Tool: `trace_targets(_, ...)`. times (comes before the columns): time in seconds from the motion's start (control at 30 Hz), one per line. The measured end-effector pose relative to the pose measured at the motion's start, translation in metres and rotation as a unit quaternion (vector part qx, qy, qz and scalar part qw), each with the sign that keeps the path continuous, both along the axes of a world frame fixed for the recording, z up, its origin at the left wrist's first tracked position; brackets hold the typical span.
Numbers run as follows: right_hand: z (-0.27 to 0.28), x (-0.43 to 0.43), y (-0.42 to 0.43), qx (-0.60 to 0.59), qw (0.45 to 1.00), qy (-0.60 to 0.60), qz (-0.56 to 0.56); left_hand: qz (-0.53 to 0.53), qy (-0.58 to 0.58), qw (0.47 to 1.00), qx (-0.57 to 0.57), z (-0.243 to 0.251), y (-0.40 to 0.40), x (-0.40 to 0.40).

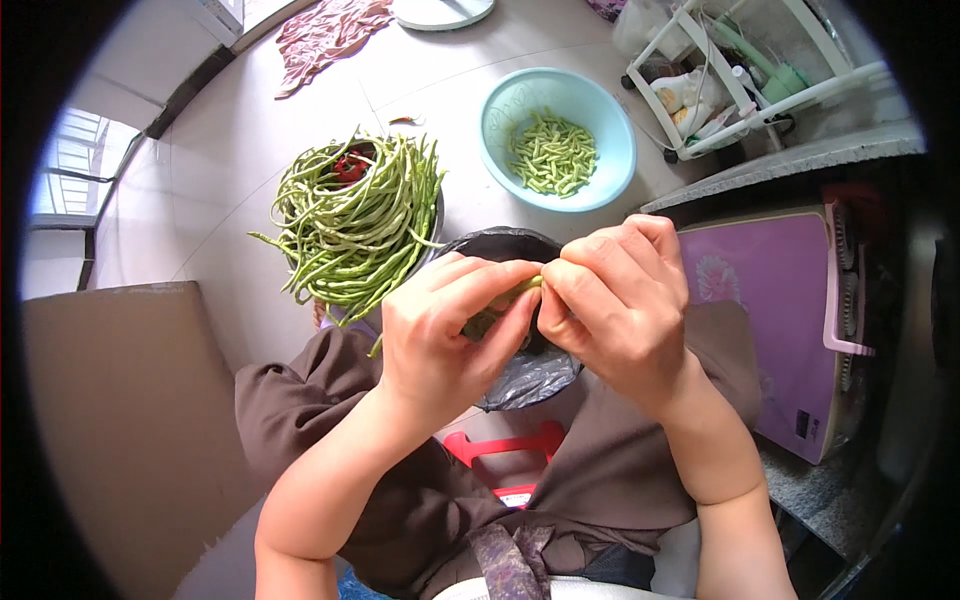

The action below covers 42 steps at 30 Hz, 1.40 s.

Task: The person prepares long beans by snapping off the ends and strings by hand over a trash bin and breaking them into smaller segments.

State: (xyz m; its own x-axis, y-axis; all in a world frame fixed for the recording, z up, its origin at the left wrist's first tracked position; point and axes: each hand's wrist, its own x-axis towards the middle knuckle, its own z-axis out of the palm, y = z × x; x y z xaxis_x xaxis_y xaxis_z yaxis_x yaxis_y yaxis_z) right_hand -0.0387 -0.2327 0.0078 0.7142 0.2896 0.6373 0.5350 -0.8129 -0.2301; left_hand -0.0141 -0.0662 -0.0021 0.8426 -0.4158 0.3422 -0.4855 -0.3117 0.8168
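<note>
Pinched between the fingertips of my left hand [446, 319] and my right hand [626, 304] is a green long bean [534, 283], mostly hidden by the fingers. Both hands hover over a bin lined with a black plastic bag [536, 379], with scraps partly visible inside. To the left, a large heap of long beans [352, 240] overflows a container whose dark rim barely shows. Red chillies [351, 166] sit among them. Beyond my right hand, a light blue plastic basin [499, 161] holds short cut bean pieces [555, 154].
A red chilli [405, 120] lies on the tiled floor. At the back are a crumpled pink cloth [330, 41] and a round white object [442, 11]. A white wheeled rack [757, 112] and a purple panel [772, 300] stand right; a brown board [127, 390] is left. Below shows a red plastic frame [506, 444].
</note>
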Motion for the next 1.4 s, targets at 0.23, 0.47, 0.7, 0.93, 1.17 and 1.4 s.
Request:
trace_targets(0.23, 0.0, -0.004, 0.016, 0.369, 0.902, 0.221, -0.036, 0.046, 0.146, 0.982, -0.114, 0.002, 0.007, -0.015)
trace_targets(0.47, -0.021, 0.01, 0.013, 0.739, 0.577, 0.33, 0.112, -0.031, 0.373, 0.901, -0.22, -0.006, 0.022, -0.015)
trace_targets(0.7, -0.021, 0.012, 0.005, 0.718, 0.578, 0.38, 0.074, -0.01, 0.464, 0.843, -0.272, -0.008, 0.042, -0.011)
trace_targets(0.93, -0.008, -0.003, 0.041, 0.402, 0.842, 0.357, 0.036, -0.019, 0.462, 0.839, -0.288, -0.003, 0.049, -0.008)
trace_targets(1.17, -0.004, -0.004, 0.047, 0.107, 0.988, 0.108, 0.025, -0.003, 0.51, 0.807, -0.298, -0.004, 0.05, -0.009)
trace_targets(1.4, -0.008, -0.016, 0.052, 0.05, 0.988, 0.128, 0.069, 0.016, 0.526, 0.782, -0.334, -0.001, 0.056, 0.003)
